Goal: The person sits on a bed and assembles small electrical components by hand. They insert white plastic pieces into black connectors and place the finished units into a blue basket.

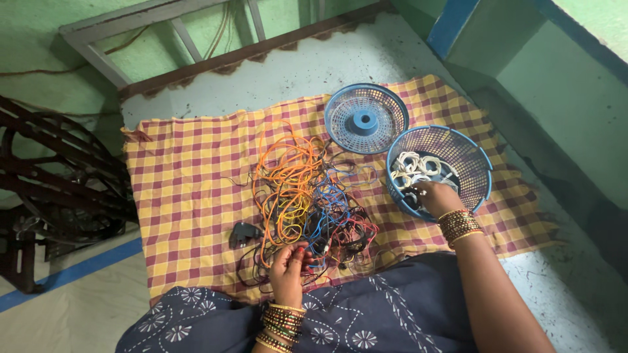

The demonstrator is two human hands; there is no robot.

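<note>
A tangled heap of orange, blue, red and black wires (302, 196) lies on a yellow and maroon checked cloth (190, 189). My left hand (288, 269) rests at the near edge of the heap, fingers pinching some wires. My right hand (437, 196) reaches into a blue mesh basket (471, 157) that holds several white coiled pieces (412, 170); whether it grips one is hidden. Both wrists wear stacked bangles.
A blue mesh basket lid (366, 119) lies upside down beside the basket. A black plug (243, 233) sits left of the heap. A dark metal treadle frame (52, 189) stands at the left, a green wall and step at the right.
</note>
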